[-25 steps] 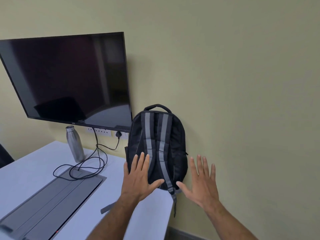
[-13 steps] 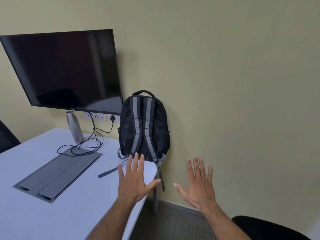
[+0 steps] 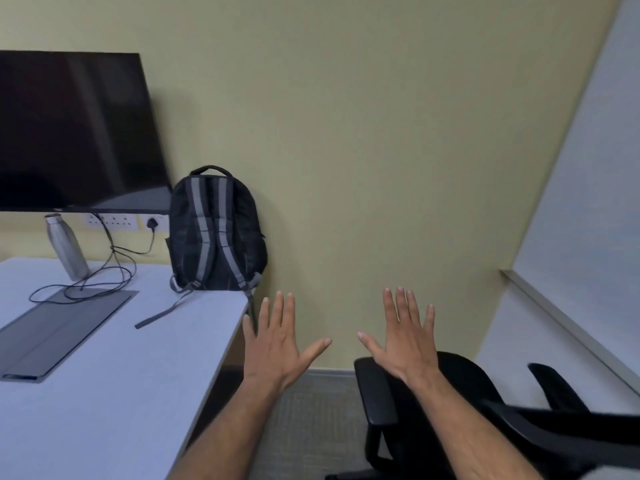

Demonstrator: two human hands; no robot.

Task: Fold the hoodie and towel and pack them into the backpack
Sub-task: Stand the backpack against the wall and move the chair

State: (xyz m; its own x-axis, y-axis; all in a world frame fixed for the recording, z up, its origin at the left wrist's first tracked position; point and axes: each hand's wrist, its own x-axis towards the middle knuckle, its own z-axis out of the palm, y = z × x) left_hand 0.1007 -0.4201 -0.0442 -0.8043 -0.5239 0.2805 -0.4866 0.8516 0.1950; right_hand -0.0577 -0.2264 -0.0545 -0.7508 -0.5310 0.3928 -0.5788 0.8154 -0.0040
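Note:
A black backpack [image 3: 221,233] with grey shoulder straps stands upright at the far right corner of the white table [image 3: 114,368], leaning against the yellow wall. Its straps face me and one loose strap trails over the tabletop. My left hand [image 3: 277,344] hovers flat with fingers spread over the table's right edge, well short of the backpack. My right hand [image 3: 405,341] is also spread and empty, held in the air above a black chair. No hoodie or towel is in view.
A wall-mounted dark screen [image 3: 72,129] hangs at the left. Below it stand a steel bottle [image 3: 67,249] and a coiled black cable [image 3: 93,282] plugged into wall sockets. A grey cable hatch [image 3: 59,330] is set in the tabletop. A black office chair [image 3: 460,420] is at lower right.
The view has pulled back and swung right, so the backpack now sits farther from my hands. Both hands stay spread and empty. The black chair has come into view.

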